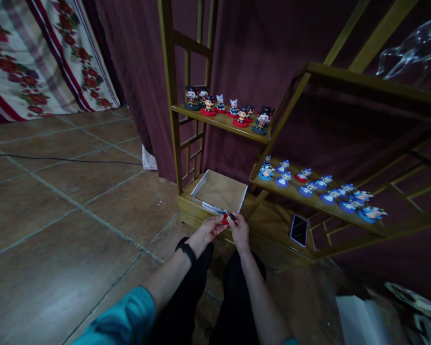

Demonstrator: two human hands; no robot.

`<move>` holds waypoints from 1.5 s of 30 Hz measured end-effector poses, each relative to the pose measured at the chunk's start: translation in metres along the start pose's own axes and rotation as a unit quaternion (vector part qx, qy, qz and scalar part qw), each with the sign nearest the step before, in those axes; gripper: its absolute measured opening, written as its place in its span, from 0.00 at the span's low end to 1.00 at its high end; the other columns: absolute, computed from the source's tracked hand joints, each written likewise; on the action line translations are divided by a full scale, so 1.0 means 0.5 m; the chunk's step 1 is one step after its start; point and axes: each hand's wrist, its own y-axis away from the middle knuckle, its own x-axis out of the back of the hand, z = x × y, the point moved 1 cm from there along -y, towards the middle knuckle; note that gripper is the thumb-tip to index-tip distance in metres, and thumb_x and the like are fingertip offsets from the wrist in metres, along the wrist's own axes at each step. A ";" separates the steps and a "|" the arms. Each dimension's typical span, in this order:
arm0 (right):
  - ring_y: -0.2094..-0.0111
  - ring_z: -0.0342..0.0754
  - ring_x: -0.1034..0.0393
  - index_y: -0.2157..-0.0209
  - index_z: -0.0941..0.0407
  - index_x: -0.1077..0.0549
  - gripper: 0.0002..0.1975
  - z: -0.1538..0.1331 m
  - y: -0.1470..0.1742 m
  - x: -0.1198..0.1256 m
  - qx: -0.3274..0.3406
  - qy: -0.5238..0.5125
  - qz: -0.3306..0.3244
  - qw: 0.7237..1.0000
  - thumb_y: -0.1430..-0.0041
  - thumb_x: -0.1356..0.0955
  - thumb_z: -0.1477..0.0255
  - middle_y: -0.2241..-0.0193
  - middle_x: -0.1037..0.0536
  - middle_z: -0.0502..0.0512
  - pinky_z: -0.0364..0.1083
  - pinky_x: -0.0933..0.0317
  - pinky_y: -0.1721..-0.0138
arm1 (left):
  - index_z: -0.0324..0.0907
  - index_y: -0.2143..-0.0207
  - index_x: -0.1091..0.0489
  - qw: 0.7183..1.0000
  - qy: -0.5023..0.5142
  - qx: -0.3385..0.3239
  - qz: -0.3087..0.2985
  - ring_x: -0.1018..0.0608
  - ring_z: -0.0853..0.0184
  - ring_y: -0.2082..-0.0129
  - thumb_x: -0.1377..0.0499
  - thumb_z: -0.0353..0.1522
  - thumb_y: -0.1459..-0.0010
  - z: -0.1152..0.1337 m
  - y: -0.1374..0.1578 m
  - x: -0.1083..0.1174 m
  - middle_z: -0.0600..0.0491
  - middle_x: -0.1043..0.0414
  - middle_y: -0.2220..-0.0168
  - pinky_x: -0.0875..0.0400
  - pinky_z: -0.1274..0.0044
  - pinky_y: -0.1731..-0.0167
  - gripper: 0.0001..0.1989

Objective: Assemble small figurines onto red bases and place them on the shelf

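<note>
Both of my hands meet in front of an open cardboard box [221,189] that rests on the low wooden base of a shelf unit. Between them is a small figurine [225,219] with a red base and a dark top. My left hand [214,227] is closed on its red part. The fingers of my right hand [239,230] pinch its dark upper part. Much of the figurine is covered by fingers. Inside the box only the bare brown bottom shows.
Several figurines [208,104] on red and black bases stand on the upper shelf [221,125]. Blue-based figurines [308,188] line the lower right shelf. A phone [299,230] lies on the base. A clear glass-like ornament [411,48] is at top right; a cable [62,158] crosses the tiled floor.
</note>
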 end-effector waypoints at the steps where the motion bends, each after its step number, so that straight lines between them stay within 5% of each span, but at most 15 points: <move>1: 0.66 0.48 0.28 0.65 0.54 0.28 0.13 -0.001 0.000 0.000 0.003 0.006 -0.002 1.000 0.55 0.31 0.67 0.66 0.22 0.52 0.48 0.36 0.60 | 0.34 0.73 0.30 1.000 0.005 -0.001 0.004 0.25 0.71 0.77 0.39 0.26 0.50 -0.001 0.000 0.000 0.49 0.27 0.77 0.27 0.80 0.71 0.03; 13: 0.67 0.47 0.28 0.65 0.53 0.28 0.10 -0.019 0.008 -0.001 0.049 0.058 -0.019 0.997 0.52 0.33 0.68 0.67 0.23 0.52 0.46 0.36 0.62 | 0.31 0.73 0.30 1.000 0.015 -0.013 0.012 0.24 0.71 0.76 0.40 0.22 0.51 -0.006 0.005 -0.006 0.47 0.27 0.75 0.26 0.78 0.68 0.01; 29: 0.63 0.47 0.29 0.63 0.54 0.27 0.14 0.002 0.012 -0.016 0.031 -0.010 -0.012 0.999 0.56 0.32 0.70 0.62 0.24 0.52 0.48 0.36 0.58 | 0.32 0.73 0.30 0.998 -0.046 -0.027 0.035 0.24 0.71 0.79 0.40 0.21 0.52 0.000 0.002 0.000 0.48 0.27 0.78 0.26 0.80 0.73 0.02; 33: 0.63 0.47 0.29 0.66 0.55 0.27 0.12 0.009 0.014 -0.012 -0.006 -0.045 -0.009 0.999 0.57 0.32 0.70 0.65 0.23 0.52 0.49 0.37 0.56 | 0.31 0.73 0.30 0.998 -0.044 -0.021 0.027 0.24 0.71 0.79 0.41 0.21 0.50 -0.004 0.001 -0.004 0.48 0.27 0.78 0.26 0.81 0.72 0.01; 39: 0.67 0.48 0.28 0.65 0.55 0.28 0.15 -0.010 0.030 -0.005 -0.105 -0.168 -0.063 0.978 0.58 0.30 0.67 0.67 0.22 0.52 0.47 0.34 0.65 | 0.30 0.73 0.30 0.999 -0.035 0.000 -0.012 0.23 0.70 0.78 0.41 0.21 0.50 -0.014 -0.004 -0.005 0.46 0.27 0.77 0.25 0.79 0.72 0.01; 45: 0.69 0.46 0.29 0.70 0.55 0.26 0.14 -0.020 0.034 -0.008 -0.153 -0.206 -0.028 0.966 0.64 0.28 0.68 0.71 0.22 0.50 0.44 0.36 0.67 | 0.32 0.71 0.31 0.999 -0.051 0.002 -0.018 0.23 0.70 0.78 0.42 0.20 0.50 -0.016 -0.003 -0.003 0.49 0.27 0.78 0.25 0.79 0.71 0.03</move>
